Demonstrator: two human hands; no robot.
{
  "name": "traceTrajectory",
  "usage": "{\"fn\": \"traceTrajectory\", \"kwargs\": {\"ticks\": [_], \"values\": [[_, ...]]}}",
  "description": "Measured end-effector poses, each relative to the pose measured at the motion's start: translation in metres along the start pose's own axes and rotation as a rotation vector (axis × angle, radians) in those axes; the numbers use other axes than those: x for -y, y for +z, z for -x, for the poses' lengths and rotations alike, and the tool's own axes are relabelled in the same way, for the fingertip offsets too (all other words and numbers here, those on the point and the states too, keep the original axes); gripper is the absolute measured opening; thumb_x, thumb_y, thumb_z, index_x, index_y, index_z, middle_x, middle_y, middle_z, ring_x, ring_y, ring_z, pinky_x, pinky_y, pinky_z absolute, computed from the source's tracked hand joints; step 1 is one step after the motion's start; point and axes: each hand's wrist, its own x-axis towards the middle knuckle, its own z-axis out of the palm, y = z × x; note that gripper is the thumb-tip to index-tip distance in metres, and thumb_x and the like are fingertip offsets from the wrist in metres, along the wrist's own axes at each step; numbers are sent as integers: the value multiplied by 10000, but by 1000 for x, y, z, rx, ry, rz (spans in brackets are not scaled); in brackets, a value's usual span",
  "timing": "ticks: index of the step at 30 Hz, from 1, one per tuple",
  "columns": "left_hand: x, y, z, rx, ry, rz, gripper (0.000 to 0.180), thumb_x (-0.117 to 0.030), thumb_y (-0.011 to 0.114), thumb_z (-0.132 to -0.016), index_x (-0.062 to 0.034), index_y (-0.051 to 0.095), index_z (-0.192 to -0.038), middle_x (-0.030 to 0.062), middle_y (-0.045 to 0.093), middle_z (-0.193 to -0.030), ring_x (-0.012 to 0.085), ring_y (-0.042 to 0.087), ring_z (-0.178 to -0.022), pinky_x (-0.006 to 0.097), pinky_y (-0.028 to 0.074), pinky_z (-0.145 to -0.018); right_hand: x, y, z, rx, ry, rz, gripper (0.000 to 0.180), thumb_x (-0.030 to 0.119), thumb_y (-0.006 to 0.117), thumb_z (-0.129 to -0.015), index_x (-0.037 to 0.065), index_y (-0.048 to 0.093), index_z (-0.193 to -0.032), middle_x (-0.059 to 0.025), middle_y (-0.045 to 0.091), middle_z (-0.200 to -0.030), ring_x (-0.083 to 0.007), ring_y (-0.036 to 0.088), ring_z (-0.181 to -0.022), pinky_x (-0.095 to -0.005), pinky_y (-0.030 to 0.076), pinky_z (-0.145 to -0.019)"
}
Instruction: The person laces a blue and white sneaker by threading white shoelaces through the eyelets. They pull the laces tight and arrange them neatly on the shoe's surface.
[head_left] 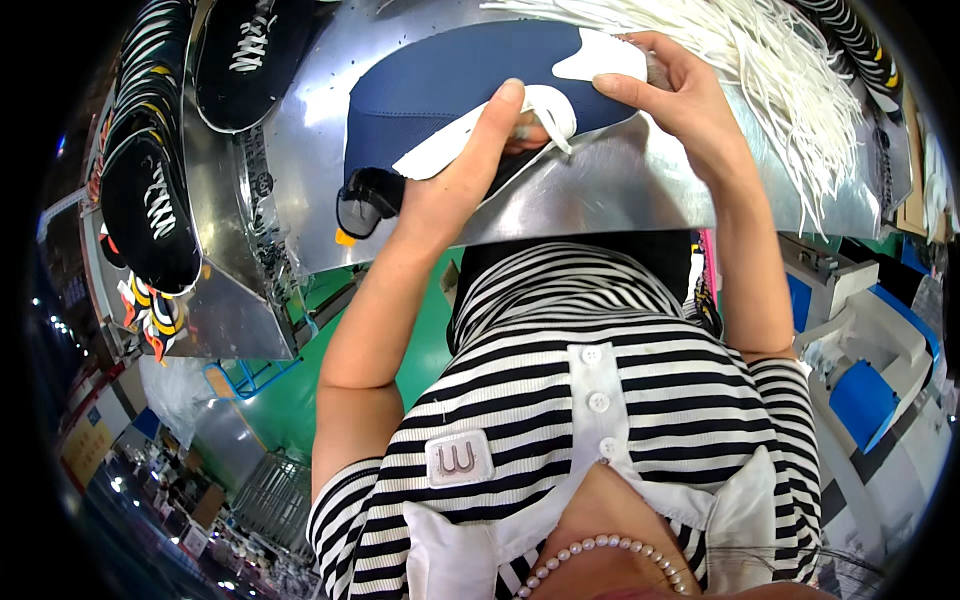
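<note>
A navy blue shoe upper (pixel 440 75) with white patches is held above the metal table, its black-lined opening at the lower left. My left hand (pixel 478 150) is closed on the near side of it. That thumb presses along a white strip (pixel 435 152), and its fingers go behind the strip, partly hidden. A short white lace end (pixel 550 128) curls near the fingertips. My right hand (pixel 690 100) grips the upper's far right end, thumb on the front by the white patch (pixel 600 58), fingers curled behind the edge.
A pile of loose white laces (pixel 780 100) lies on the metal table (pixel 600 190) to the right. Black laced uppers (pixel 150 210) stand in stacked rows at the left, and another black upper (pixel 250 60) lies beside them. More stacked uppers (pixel 850 40) are at the far right.
</note>
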Motion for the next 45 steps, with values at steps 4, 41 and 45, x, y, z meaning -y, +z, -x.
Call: {"fn": "traceTrajectory", "kwargs": {"ticks": [4,41,45], "values": [[2,-14,-7,54,264,-333,232,-161,679,-935,45,698,-1040,73,734,-895,122,675,-797,259,541,-733,17,10,-11,-11,22,-74,511,266,837,-775,41,627,-1183,2,660,-921,-33,556,-768,-171,386,-643],[-57,2,28,-325,847,-1030,195,21,697,-866,29,655,-1056,152,689,-898,259,671,-747,326,530,-707,49,35,20,-135,-632,398,205,215,716,-860,64,698,-997,-100,666,-733,-219,638,-608,-318,472,-544],[-66,-4,25,-346,775,-933,190,26,690,-875,47,650,-1060,116,697,-913,160,654,-766,273,522,-708,49,15,43,-12,-577,313,160,171,697,-853,71,683,-976,-90,660,-733,-240,642,-630,-335,476,-544]]}}
